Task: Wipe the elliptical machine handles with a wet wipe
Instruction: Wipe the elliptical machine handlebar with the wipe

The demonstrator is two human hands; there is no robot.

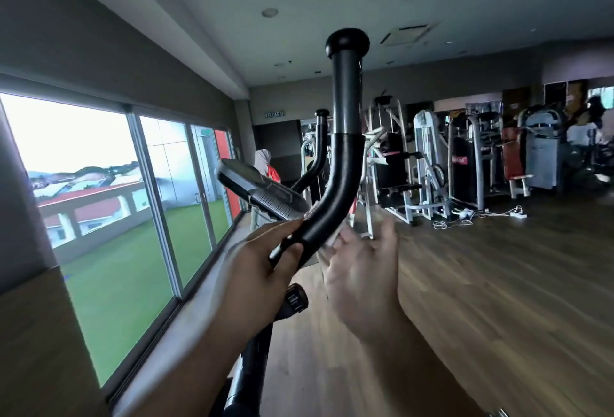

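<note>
Black near handle (335, 184) curves up centre frame, knob on top. Our left hand (262, 270) is wrapped around its lower bend. Right hand (362, 270) just beside it, fingers spread, motion-blurred; something pale at the fingertips, possibly the wipe (332, 237). Console (262, 194) and second handle (315, 151) behind, windows (116, 200) left.

The near handle (335, 164) rises at centre, with the console (262, 191) at its 9 o'clock. Windows (109, 204) line 9 o'clock; weight machines (465, 164) stand behind at 2 o'clock.
</note>
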